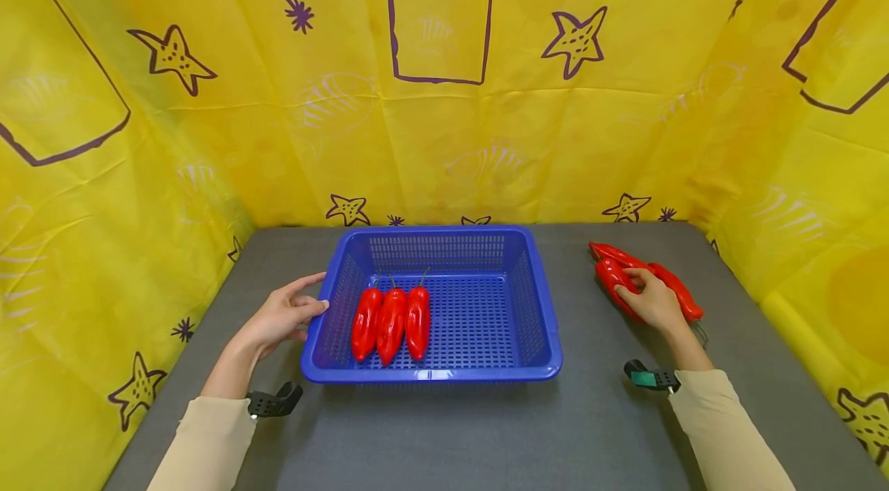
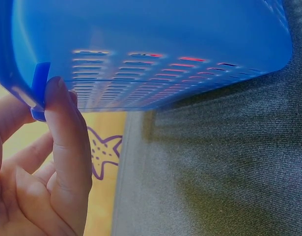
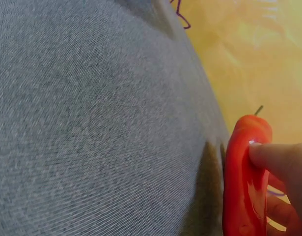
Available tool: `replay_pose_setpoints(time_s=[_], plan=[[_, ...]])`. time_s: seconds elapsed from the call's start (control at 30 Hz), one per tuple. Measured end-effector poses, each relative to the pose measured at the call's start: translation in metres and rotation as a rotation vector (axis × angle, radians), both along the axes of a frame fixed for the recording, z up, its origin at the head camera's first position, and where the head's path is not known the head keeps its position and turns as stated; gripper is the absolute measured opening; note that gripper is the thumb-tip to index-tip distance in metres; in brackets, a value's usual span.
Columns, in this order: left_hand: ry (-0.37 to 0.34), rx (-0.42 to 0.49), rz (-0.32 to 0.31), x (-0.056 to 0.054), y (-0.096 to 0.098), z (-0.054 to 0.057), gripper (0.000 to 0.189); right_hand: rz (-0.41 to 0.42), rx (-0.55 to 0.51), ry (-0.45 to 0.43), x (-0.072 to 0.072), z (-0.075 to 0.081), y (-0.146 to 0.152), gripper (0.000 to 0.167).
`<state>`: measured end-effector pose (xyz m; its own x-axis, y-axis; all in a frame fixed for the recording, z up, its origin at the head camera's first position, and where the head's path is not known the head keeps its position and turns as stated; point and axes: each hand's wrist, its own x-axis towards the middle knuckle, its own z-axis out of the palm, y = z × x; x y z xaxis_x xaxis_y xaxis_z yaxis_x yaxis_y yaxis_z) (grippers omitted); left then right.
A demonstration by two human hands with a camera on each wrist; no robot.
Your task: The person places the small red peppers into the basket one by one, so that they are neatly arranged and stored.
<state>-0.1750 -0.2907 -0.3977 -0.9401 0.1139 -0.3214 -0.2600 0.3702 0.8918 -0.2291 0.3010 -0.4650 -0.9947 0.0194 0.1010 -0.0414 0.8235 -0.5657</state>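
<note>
A blue plastic basket (image 1: 430, 374) stands mid-table with three red chili peppers (image 1: 391, 325) side by side in its left half, stems toward the back. My left hand (image 1: 286, 315) pinches the basket's left rim between thumb and fingers; the left wrist view shows the thumb against the rim (image 2: 40, 91). Off to the right, my right hand (image 1: 653, 299) grips a red chili pepper (image 1: 611, 279), thumb on its near side. In the right wrist view that pepper (image 3: 244, 182) stands out against the table. Beside it lie more red peppers (image 1: 677, 290), partly hidden by the hand.
The grey table (image 1: 444, 437) ends at a yellow cloth backdrop (image 1: 444, 151) with starfish drawings, which also rises along both sides. Black straps with camera mounts sit at the left wrist (image 1: 274, 401) and right wrist (image 1: 649, 377).
</note>
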Motion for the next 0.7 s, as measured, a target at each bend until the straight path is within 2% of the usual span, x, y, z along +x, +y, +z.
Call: replay_pose_setpoints(time_s=[0.5,0.7], plan=[[0.000,-0.006,0.006,-0.001,0.000,-0.001,0.070,0.036,0.002,0.006,-0.001,0.020,-0.008,0.050],[0.001,0.021,-0.002,-0.001,0.000,-0.002,0.070,0.039,-0.005,-0.034,-0.002,0.031,-0.014,0.055]])
